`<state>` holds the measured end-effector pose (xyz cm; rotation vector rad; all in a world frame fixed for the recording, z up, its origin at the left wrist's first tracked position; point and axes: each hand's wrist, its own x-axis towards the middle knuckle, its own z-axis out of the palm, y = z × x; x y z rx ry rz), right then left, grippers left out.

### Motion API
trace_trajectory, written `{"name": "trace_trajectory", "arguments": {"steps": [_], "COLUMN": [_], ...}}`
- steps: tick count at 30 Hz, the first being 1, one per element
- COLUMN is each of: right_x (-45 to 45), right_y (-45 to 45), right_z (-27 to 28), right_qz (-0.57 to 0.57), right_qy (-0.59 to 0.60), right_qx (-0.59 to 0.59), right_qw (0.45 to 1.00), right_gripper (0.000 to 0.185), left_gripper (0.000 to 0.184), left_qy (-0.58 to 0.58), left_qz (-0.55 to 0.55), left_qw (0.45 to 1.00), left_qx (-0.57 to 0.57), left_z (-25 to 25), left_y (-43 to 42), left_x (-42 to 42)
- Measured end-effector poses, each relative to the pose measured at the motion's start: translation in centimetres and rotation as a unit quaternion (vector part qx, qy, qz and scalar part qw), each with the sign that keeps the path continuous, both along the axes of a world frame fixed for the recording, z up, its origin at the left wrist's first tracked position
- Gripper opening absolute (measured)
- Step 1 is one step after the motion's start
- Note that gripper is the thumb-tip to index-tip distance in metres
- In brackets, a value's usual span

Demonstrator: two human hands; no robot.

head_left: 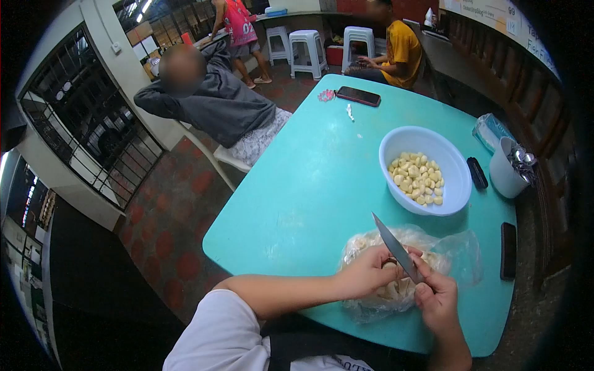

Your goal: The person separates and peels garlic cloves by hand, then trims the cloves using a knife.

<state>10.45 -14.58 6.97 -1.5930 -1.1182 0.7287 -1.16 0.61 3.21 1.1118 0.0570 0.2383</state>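
Note:
My right hand is closed around the handle of a knife, whose blade points up and to the left. Close beside it, my left hand pinches a small pale garlic clove, partly hidden by the fingers and blade. Both hands are over a clear plastic bag that lies open with whitish garlic and skins in it. Beyond the hands stands a light-blue plastic bowl with many peeled garlic cloves in its bottom.
On the turquoise table lie a phone at the far edge, a dark phone-like object at right and a small black object. A container of spoons stands beside a tissue pack. A person sits at left.

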Motion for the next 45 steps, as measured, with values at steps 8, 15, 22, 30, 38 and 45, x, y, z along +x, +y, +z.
{"name": "trace_trajectory", "arguments": {"steps": [8,15,22,30,38,45], "right_x": [0.5,0.1,0.1,1.2,3.9,4.0], "right_y": [-0.4,0.0,0.4,-0.2,-0.9,-1.8], "right_z": [0.2,0.0,0.8,0.1,-0.4,2.6], "right_qz": [0.013,-0.001,-0.009,-0.041,-0.165,-0.127], "right_qy": [-0.012,-0.020,-0.022,-0.039,-0.085,-0.014], "right_qx": [-0.033,0.030,0.064,0.047,0.057,-0.085], "right_qw": [0.999,0.999,0.998,0.997,0.981,0.988], "right_gripper": [0.052,0.055,0.058,0.056,0.050,0.066], "left_gripper": [0.034,0.038,0.033,0.034,0.038,0.038], "left_qy": [-0.002,0.009,0.015,-0.023,-0.040,0.030], "left_qz": [0.000,0.006,-0.016,0.020,-0.014,-0.016], "left_qw": [0.999,0.999,0.999,0.993,0.976,0.999], "left_qx": [0.032,0.043,0.023,0.117,0.213,0.035], "left_z": [0.1,0.5,-0.6,-0.2,0.4,0.2], "left_y": [0.0,-0.2,-0.2,-0.1,-0.1,-0.4], "left_x": [0.0,-0.2,-0.1,-0.2,-0.8,-0.3]}}
